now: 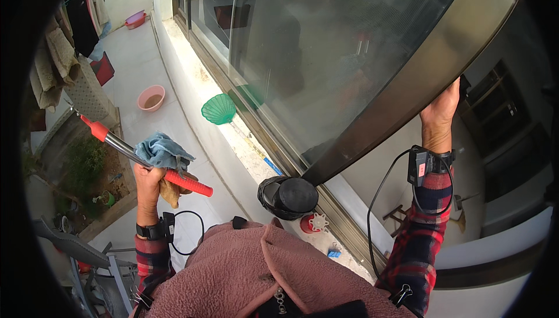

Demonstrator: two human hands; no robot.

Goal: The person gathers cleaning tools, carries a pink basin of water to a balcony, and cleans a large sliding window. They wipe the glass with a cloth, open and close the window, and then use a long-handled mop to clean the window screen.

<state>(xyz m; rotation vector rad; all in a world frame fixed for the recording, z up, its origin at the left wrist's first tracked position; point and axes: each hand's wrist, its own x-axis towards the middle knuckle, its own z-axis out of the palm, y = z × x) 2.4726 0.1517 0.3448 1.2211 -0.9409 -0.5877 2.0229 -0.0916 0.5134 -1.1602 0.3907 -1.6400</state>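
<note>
My left hand (149, 185) is closed around a metal pole with red grips (121, 145), which has a small hook at its far end. A crumpled blue cloth (162, 150) is bunched against the pole at the same hand, and a tan cloth (169, 193) hangs below it. Stretched out to the right, my right hand (443, 107) grips the outer edge of the brown metal window frame (407, 85), its fingers partly hidden behind it. The large glass pane (314, 44) fills the space left of that frame edge, showing smudges and reflections.
A white sill (233, 149) carries a green mesh scoop (219, 109), a black container (294, 196), a red item with a white star-shaped top (314, 223) and a blue clip (333, 253). Pink basin (152, 98) stands on the floor; hanging clothes (58, 50) and grey chair (105, 271) lie left.
</note>
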